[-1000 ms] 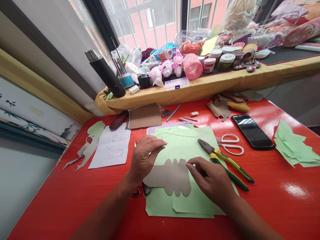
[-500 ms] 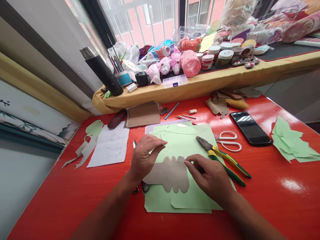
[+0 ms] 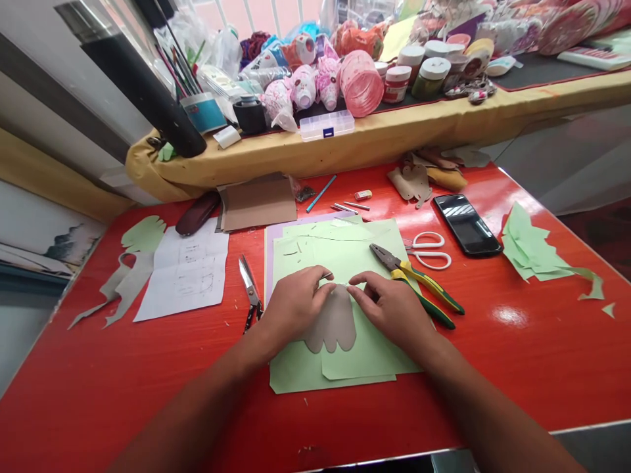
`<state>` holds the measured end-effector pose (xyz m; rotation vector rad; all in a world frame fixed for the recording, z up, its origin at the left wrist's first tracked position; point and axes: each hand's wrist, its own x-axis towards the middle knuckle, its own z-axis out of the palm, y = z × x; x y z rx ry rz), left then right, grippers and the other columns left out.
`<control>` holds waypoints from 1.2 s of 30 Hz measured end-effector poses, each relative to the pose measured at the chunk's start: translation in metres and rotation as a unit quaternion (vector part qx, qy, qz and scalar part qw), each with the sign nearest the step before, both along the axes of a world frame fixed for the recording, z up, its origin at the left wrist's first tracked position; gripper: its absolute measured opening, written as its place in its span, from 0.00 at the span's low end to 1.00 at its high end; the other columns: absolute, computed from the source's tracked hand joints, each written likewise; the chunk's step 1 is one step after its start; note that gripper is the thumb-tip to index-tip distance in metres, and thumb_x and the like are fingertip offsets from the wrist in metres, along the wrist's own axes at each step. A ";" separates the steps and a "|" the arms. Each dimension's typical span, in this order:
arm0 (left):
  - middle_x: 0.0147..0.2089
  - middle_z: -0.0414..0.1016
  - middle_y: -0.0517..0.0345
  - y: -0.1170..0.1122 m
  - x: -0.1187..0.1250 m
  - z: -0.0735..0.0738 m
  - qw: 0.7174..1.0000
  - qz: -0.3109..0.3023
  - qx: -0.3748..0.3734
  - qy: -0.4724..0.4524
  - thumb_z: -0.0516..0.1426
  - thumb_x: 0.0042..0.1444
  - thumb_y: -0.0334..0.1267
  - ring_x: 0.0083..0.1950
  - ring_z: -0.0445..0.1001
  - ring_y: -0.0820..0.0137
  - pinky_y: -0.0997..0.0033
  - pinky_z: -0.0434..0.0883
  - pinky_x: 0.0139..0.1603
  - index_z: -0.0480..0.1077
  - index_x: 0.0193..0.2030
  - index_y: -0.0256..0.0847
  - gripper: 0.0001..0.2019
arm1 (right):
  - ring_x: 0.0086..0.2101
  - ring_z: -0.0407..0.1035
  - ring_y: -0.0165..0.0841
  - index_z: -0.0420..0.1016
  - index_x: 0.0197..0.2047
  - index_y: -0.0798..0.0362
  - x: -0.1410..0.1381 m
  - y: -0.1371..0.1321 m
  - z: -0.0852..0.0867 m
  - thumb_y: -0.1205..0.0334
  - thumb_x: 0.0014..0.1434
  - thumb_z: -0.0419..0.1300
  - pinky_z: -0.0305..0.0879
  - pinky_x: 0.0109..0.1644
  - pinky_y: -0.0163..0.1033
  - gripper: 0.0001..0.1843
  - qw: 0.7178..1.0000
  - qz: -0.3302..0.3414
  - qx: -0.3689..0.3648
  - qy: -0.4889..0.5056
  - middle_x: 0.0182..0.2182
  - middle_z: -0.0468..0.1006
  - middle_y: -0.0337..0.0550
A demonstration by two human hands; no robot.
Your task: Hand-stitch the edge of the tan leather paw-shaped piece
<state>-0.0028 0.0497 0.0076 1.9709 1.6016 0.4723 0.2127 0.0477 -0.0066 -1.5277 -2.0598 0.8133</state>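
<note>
A grey-brown scalloped cardboard cut-out (image 3: pixel 335 322) lies on a stack of light green paper sheets (image 3: pixel 365 355) on the red table (image 3: pixel 517 348). My left hand (image 3: pixel 293 305) rests on the cut-out's left side, fingertips pinched on a thin wire or pin near its top edge. My right hand (image 3: pixel 389 309) lies just right of the cut-out, its fingers curled and touching the same top edge. The two hands' fingertips nearly meet above the cut-out.
Green-and-yellow pliers (image 3: pixel 419 282) and white scissors (image 3: pixel 428 249) lie right of the hands, a black phone (image 3: pixel 466 223) beyond. Dark scissors (image 3: pixel 250 292) and a white sheet (image 3: pixel 187 272) lie left. Green scraps (image 3: pixel 535 253) sit far right. A cluttered yellow ledge (image 3: pixel 394 135) runs behind.
The head camera has tilted down and the view shifted. Both hands have come together at the cut-out's top edge, which now looks narrower, partly covered by my left hand.
</note>
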 end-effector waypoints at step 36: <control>0.30 0.79 0.62 0.009 0.008 -0.006 0.999 -0.033 -0.019 -0.011 0.59 0.65 0.40 0.31 0.77 0.66 0.68 0.65 0.30 0.77 0.41 0.46 0.05 | 0.28 0.75 0.35 0.79 0.40 0.48 -0.005 0.001 -0.002 0.51 0.70 0.60 0.51 0.30 0.38 0.12 0.994 0.014 -0.028 -0.103 0.30 0.84 0.39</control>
